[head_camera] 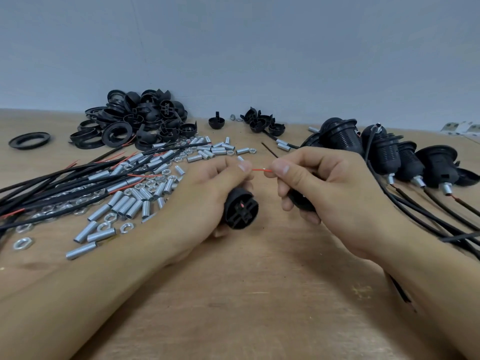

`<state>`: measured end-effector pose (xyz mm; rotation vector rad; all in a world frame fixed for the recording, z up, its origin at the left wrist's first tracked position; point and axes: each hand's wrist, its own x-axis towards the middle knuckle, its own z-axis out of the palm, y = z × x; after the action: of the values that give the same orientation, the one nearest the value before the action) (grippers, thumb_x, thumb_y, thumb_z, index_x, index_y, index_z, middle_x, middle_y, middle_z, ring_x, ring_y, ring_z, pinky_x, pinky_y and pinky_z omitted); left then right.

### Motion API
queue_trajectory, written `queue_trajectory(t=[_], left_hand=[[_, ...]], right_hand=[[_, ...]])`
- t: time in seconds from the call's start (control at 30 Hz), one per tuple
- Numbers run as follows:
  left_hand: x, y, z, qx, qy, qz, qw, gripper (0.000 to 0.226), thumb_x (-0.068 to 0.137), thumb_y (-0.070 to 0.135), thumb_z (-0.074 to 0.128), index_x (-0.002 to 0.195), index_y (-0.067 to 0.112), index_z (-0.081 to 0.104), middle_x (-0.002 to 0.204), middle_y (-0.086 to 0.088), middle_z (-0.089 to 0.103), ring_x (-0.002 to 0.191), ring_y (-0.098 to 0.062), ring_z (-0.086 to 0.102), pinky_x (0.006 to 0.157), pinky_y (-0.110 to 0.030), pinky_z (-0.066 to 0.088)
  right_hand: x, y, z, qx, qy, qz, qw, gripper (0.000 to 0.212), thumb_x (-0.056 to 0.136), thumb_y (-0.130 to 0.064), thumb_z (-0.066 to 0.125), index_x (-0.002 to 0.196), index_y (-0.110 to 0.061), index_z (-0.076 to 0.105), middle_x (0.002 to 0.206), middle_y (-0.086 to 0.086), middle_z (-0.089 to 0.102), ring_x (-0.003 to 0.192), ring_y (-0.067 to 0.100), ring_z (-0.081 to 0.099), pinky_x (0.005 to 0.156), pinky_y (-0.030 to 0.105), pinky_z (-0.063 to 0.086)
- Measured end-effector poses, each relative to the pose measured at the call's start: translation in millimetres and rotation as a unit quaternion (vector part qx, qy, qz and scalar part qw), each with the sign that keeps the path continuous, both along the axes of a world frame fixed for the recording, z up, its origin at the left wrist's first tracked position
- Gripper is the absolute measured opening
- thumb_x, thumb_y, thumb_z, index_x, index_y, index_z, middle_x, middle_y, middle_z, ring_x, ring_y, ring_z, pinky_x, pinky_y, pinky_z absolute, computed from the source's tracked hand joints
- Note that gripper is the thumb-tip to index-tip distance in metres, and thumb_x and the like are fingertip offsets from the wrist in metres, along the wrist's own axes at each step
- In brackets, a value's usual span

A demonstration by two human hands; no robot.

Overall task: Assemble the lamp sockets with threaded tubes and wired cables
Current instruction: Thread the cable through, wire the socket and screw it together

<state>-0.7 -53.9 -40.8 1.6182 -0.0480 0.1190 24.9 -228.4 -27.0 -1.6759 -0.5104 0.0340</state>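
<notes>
Left hand (205,193) grips a black socket part (241,210) mid-tabletop; its thumb and the right hand (330,188) fingers pinch a red wire (261,170) between them. Threaded tubes (130,201) and cables (52,188) lie left, assembled sockets (384,152) right, black caps (140,118) along the far edge.

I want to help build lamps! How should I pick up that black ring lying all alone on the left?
Pinch the black ring across its rim, coming straight down from above. It lies flat on the table, apart from the pile, and its open middle lets a finger slip inside.
</notes>
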Motion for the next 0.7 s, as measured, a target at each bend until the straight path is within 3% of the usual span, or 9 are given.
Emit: queue_trajectory(t=[0.07,0.17,0.27,0.43,0.57,0.7], left_hand=[[3,2,3,-0.083,0.060,0.019,0.995,0.036,0.101,0.030,0.046,0.069,0.018,0.059,0.070,-0.006,0.054,0.042,-0.015,0.042,0.036,-0.015,0.023],[4,5,6,-0.151,0.073,0.022,0.986,0.047,0.102,0.035,0.042,0.061,0.018,0.058,0.062,-0.008,0.050,0.041,-0.019,0.037,0.038,-0.014,0.016],[4,2,5,-0.147,0.062,0.022,0.987,0.046,0.101,0.037,0.042,0.063,0.016,0.056,0.054,-0.007,0.048,0.038,-0.019,0.037,0.038,-0.014,0.015],[4,1,4,-0.148,0.059,0.019,0.987,0.049,0.102,0.039,0.040,0.062,0.017,0.056,0.051,-0.005,0.050,0.036,-0.018,0.036,0.038,-0.012,0.017],[4,1,2,-0.152,0.054,0.022,0.987,0.052,0.103,0.040,0.039,0.061,0.017,0.058,0.056,-0.011,0.053,0.037,-0.018,0.036,0.037,-0.011,0.019],[5,1,0,-0.151,0.050,0.022,0.987,0.053,0.104,0.040,0.038,0.061,0.015,0.055,0.050,-0.011,0.050,0.036,-0.018,0.036,0.037,-0.011,0.019]], right_hand=[[-3,-1,4,0.006,-0.042,0.003,0.999,0.019,0.082,-0.025,0.068,0.080,-0.007,0.072,0.060,0.000,0.062,0.051,0.010,0.056,0.042,0.015,0.035],[-9,1,9,-0.019,-0.130,0.010,0.991,0.006,0.083,-0.015,0.073,0.078,-0.014,0.074,0.055,0.000,0.059,0.044,0.002,0.048,0.047,0.008,0.034],[-15,3,8,-0.057,-0.192,0.019,0.980,0.017,0.084,-0.009,0.074,0.079,-0.026,0.075,0.061,0.004,0.061,0.052,0.011,0.046,0.051,0.013,0.035],[-16,4,6,-0.076,-0.225,0.010,0.971,0.018,0.087,-0.024,0.069,0.079,-0.039,0.067,0.058,-0.010,0.057,0.054,0.001,0.045,0.052,0.011,0.035],[-17,7,5,-0.086,-0.244,0.004,0.966,0.025,0.089,-0.017,0.070,0.080,-0.040,0.063,0.058,-0.021,0.056,0.054,-0.001,0.048,0.054,0.007,0.035],[-18,8,1,-0.108,-0.256,-0.003,0.961,0.017,0.089,-0.014,0.071,0.082,-0.029,0.068,0.061,-0.016,0.056,0.055,-0.001,0.048,0.055,0.006,0.033]])
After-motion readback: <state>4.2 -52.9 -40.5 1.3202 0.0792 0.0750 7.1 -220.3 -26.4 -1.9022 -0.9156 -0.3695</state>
